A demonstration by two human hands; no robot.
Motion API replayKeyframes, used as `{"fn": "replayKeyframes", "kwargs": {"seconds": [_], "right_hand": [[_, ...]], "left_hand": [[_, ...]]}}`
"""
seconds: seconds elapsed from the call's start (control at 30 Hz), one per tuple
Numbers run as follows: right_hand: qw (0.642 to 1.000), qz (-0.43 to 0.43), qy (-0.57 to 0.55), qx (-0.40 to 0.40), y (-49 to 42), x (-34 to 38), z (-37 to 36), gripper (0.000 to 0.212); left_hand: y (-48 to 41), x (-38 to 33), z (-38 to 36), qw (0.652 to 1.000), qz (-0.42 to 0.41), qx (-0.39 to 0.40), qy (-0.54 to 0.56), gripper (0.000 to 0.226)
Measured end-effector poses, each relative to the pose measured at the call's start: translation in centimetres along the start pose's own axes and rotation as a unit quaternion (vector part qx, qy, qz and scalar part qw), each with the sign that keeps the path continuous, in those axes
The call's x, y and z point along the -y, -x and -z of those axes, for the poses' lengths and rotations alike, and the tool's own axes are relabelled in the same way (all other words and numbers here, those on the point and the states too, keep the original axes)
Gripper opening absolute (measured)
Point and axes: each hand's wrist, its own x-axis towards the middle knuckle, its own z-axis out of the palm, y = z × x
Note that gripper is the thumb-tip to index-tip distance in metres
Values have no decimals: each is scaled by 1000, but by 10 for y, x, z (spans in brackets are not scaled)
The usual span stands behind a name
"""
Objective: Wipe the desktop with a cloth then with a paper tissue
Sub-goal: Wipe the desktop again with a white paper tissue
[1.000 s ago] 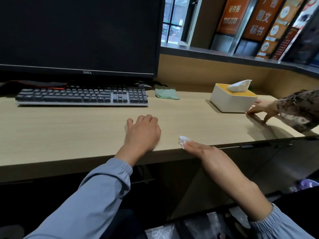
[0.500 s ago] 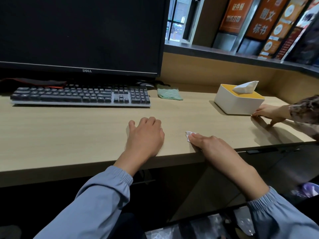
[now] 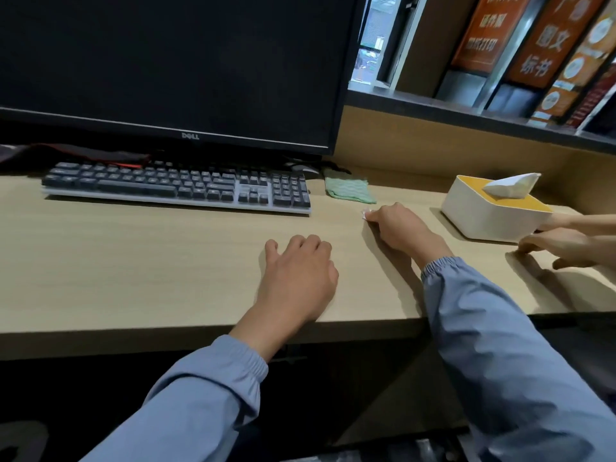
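Our right hand [image 3: 401, 230] pinches a small crumpled white paper tissue [image 3: 365, 213] against the pale wood-grain desktop [image 3: 166, 261], just before the folded green cloth [image 3: 350, 191] beside the dark keyboard [image 3: 176, 186]; our left hand [image 3: 296, 278] rests loosely curled mid-desk, holding nothing.

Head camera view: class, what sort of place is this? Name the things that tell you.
Probably a shop or office service counter, perhaps a print shop. A Dell monitor and keyboard stand on a wooden desk below a raised ledge, with orange Chinese signboards beyond it.
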Motion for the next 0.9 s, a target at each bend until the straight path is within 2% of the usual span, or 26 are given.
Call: {"fn": "replayKeyframes", "kwargs": {"seconds": [0.27,0.47,0.63,0.77,0.9], "right_hand": [[1000,-19,-8,-13,-21,0,1,45],[1000,6,8,10,-1,-3,10,51],[1000,6,2,26,47,8,26,54],[1000,-3,-26,15,102,16,29,48],[998,-17,-57,25,157,26,28,54]], "left_hand": [[-2,-1,3,1000,2,8,12,37],[-1,0,5,1000,3,15,17,38],[1,-1,4,1000,3,14,18,39],[2,0,3,1000,1,19,6,40],[3,-2,4,1000,0,25,-6,41]]}}
